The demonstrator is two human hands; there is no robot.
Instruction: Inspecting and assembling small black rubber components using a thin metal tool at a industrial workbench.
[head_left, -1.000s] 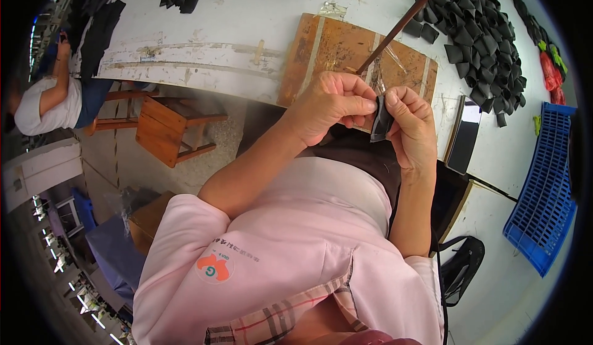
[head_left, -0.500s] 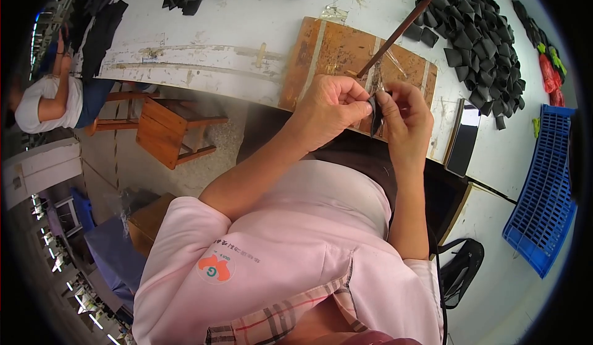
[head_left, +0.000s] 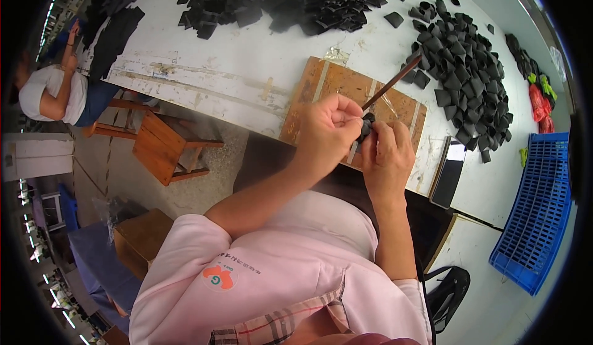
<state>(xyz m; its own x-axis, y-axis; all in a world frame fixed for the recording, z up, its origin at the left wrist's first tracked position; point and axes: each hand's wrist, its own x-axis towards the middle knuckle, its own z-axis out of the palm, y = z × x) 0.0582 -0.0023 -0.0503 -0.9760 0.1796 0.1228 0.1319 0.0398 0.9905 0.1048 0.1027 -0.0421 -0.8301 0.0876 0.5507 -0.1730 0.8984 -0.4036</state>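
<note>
I am looking down at two bare hands meeting over the near edge of a white worktable (head_left: 247, 48). The left hand (head_left: 327, 132) is curling into a loose fist, its thumb and forefinger pinching one side of a small black folded leather piece (head_left: 368, 124). The right hand (head_left: 388, 153) is sitting just beside it, touching the same piece from the right, its fingers pressed together on the piece's lower edge. The piece is lying between the two grips, slightly nearer the left thumb, and too small for me to tell its long axis. A thin brown wooden stick (head_left: 393, 84) is rising from the meeting point, slanting up and to the right toward the table's far right; I cannot tell which hand is holding it. Beneath the hands a scuffed brown wooden board (head_left: 321, 88) is lying at the table's near edge. A heap of black leather pieces (head_left: 463, 79) is spreading near the right edge, another black heap (head_left: 278, 2) along the far edge. A dark flat phone (head_left: 449, 173) and a blue slatted plastic crate (head_left: 534, 215) are resting at the near right corner, leaving open room only on the board left of the hands.
</note>
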